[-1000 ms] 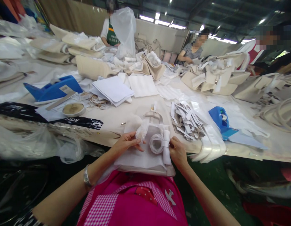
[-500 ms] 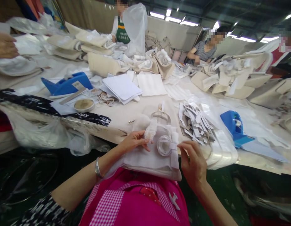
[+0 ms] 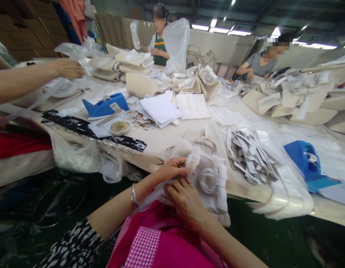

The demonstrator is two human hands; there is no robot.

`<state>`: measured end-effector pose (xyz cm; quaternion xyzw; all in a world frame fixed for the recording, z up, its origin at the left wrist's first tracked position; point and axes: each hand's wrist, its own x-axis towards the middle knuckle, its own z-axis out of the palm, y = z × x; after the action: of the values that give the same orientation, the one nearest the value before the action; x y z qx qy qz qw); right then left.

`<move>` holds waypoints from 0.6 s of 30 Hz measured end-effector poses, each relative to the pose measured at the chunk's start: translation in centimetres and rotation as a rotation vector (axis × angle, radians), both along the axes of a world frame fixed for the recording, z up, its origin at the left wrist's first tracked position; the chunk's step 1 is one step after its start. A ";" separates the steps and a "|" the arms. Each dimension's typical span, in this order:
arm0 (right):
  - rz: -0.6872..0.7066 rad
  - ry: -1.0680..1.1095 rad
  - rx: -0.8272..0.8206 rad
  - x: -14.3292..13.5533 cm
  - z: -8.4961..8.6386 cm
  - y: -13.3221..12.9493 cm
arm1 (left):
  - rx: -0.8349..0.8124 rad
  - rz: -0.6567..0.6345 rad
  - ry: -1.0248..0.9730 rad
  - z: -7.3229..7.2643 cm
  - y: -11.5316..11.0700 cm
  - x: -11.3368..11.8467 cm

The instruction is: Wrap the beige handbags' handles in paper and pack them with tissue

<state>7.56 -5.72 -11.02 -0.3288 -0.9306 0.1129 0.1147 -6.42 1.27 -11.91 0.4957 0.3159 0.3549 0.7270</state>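
Note:
A pale bag (image 3: 210,206) covered in thin white wrapping lies at the table's edge, against the pink apron. My left hand (image 3: 173,168) is closed, pinching a crumpled white wrapped piece (image 3: 194,159) over the bag's upper left part. Just below it, my right hand (image 3: 186,197) rests at the bag's left side with fingers curled; what they grip is hidden. To the right of both hands sits a coiled white strap (image 3: 208,181), with a white wrapped band (image 3: 221,182) next to it. Behind the bundle shows the bag's handle (image 3: 207,141).
A heap of cut paper strips (image 3: 249,154) lies right of the bag, near a blue tape dispenser (image 3: 304,160). Another blue dispenser (image 3: 106,105), a round tin (image 3: 120,127) and white sheets (image 3: 159,109) lie to the left. A co-worker's arm (image 3: 57,70) reaches in at left.
My right hand has moved left from the band on the bag's right side to below my left hand. My left hand keeps its pinch. The view has shifted left.

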 end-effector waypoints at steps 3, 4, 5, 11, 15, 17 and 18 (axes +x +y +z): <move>-0.098 0.057 -0.003 -1.3 -2.4 0.5 | -0.045 -0.008 -0.010 0.2 0.0 -0.1; -0.134 0.070 -0.014 -1.6 -3.1 0.6 | -0.046 -0.013 -0.012 0.2 0.0 -0.2; -0.166 0.074 -0.029 -1.7 -3.6 0.7 | -0.038 -0.016 -0.013 0.2 0.0 -0.3; -0.142 0.129 -0.033 -1.9 -2.4 0.5 | -0.022 -0.028 -0.058 0.0 0.0 -0.6; 0.194 0.165 0.067 -3.5 -1.0 -1.3 | 0.002 -0.048 -0.063 0.2 0.3 -0.8; 0.239 0.129 0.107 -5.0 -1.5 -2.2 | 0.013 -0.081 -0.050 0.2 0.5 -1.0; 0.216 0.113 0.134 -5.8 -2.0 -2.5 | 0.018 -0.090 -0.046 0.3 0.6 -1.0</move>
<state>1.77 -8.19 -13.05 -0.2115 -0.9580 0.0806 0.1761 -7.47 1.85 -11.64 0.5077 0.2735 0.3361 0.7446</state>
